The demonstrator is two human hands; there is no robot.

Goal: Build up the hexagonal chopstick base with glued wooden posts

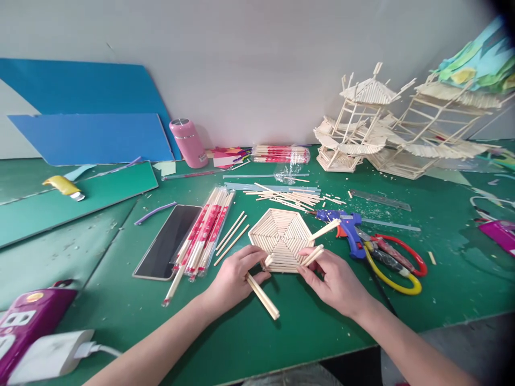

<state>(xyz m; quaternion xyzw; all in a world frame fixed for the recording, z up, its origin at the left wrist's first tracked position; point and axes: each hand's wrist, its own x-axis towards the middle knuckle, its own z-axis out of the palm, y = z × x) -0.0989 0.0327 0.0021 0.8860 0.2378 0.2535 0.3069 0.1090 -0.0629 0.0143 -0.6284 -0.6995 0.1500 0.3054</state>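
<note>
Green matting covers the work table (281, 332), which runs back to a plain pale wall with two blue boards (92, 136) leaning against it. Near the front edge lies a flat hexagonal panel of pale wooden sticks (280, 236), glued in rings toward its centre. The left hand (235, 279) rests at the panel's near left corner, its fingers curled and pinched around a pair of long pale sticks (262, 296) that slant down and to the right across the mat. The right hand (336, 281) sits at the panel's near right corner, fingers closed on a few short wooden sticks (317, 252) whose ends lie over the panel's edge; one of them juts up to the right.

Just right of the panel lie a blue hot glue gun (346, 228) and red-and-yellow-handled scissors (396, 262). To the left are a bundle of chopsticks in red-printed wrappers (205, 230), three loose sticks (231, 236) and a black phone (169, 241). Behind the panel is a scatter of cut sticks (287, 198), and farther back a pink flask (188, 142). Stick-built pagoda models (386, 128) stand at the far right. A purple power strip (28, 321) with a white plug (56, 351) occupies the near left corner.
</note>
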